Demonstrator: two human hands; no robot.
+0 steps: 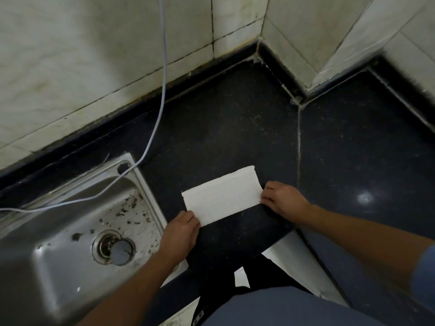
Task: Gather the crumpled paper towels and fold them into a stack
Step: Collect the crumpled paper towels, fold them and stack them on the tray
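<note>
While lying flat on dark speckled stone surface (pixel 223 137), white rectangular paper towel (pixel 221 198) is being held: left hand (pixel 180 234) grip pinching near corner, right hand (pixel 283 201) grip seemingly pinching right edge.

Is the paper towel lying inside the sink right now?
No, the paper towel lies flat on the dark counter beside the sink.

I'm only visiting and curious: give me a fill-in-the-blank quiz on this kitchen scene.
1. The paper towel lying on the dark countertop is ____ in colour.
2. The steel sink sits to the towel's ____.
3. The white cable hangs down and crosses the ____.
4. The right hand pinches the towel's ____ edge.
Missing: white; left; sink; right.
</note>
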